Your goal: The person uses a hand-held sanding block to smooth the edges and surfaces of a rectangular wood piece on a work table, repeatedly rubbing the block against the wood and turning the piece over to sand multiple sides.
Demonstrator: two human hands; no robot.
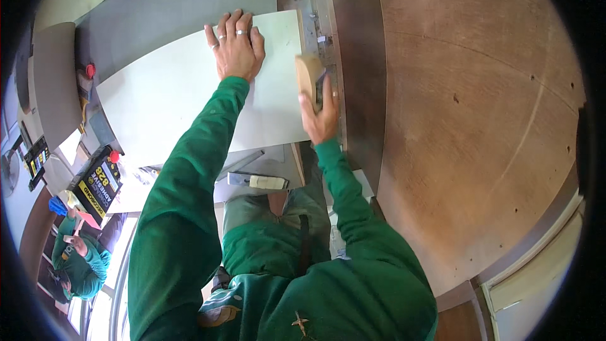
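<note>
A pale, flat board lies across the bench in front of me. My left hand rests palm down on its upper part, fingers stretched out and rings on them. In my right hand is a light wooden block tool that looks like a small hand plane, with a dark part on its right side. My fingers wrap round it, and it sits at the board's right edge, slightly blurred. The tool's underside is hidden.
A large brown wooden panel fills the right. Below the board lie a flat pale-handled tool and a thin grey strip. A black-and-yellow adhesive tin stands at left. A co-worker in green is at lower left.
</note>
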